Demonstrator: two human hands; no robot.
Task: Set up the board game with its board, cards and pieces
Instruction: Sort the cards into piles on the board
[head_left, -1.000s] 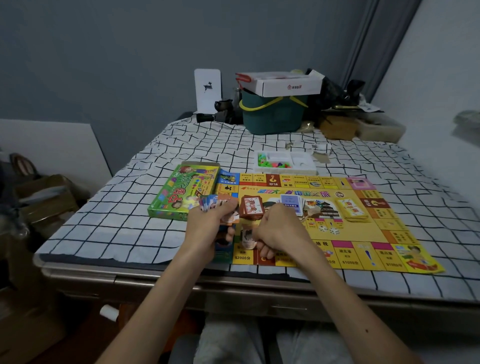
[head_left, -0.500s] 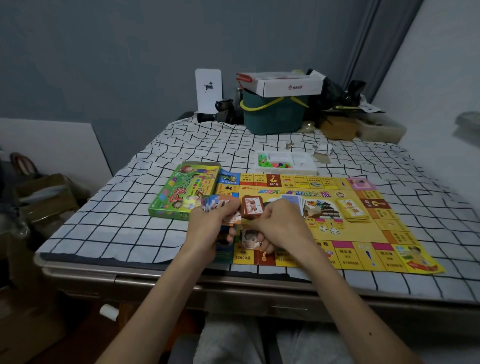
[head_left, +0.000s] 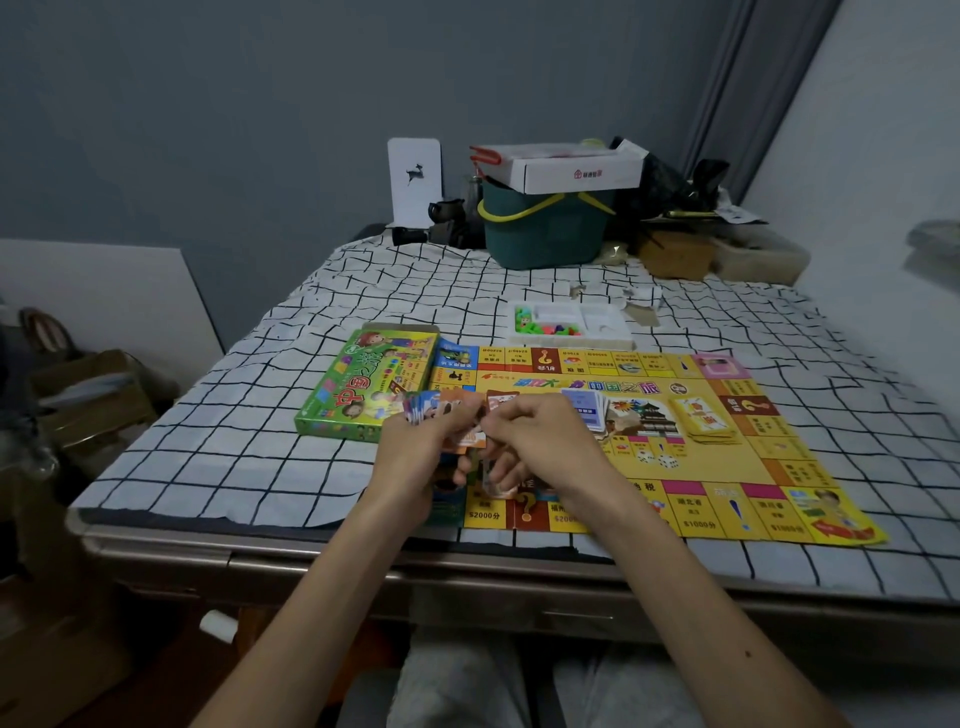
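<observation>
On the checked tablecloth (head_left: 260, 467) lies the yellow board (head_left: 727, 483). Over its near left corner, the left hand (head_left: 415, 457) grips a fan of cards (head_left: 441, 410); the right hand (head_left: 545, 441) pinches the fan's right end.

- Game board (head_left: 727, 467): yellow field; border squares in yellow, orange, red, magenta, pink and blue.
- Game box (head_left: 358, 384): bright green, red lettering, cartoon figures.
- Fanned cards (head_left: 441, 410): blue, pink, orange.
- Card stacks: one blue-backed (head_left: 587, 408), one yellow (head_left: 701, 421).
- Dice (head_left: 657, 460): white, dark pips.
- Piece tray (head_left: 597, 332): white; pieces green, pink and orange.
- Tablecloth (head_left: 234, 441): white, black grid lines.
- Bucket (head_left: 540, 234): dark teal, yellow handle.
- Cardboard box (head_left: 576, 171): white, red logo.
- Upright panel (head_left: 414, 179): white, black deer.
</observation>
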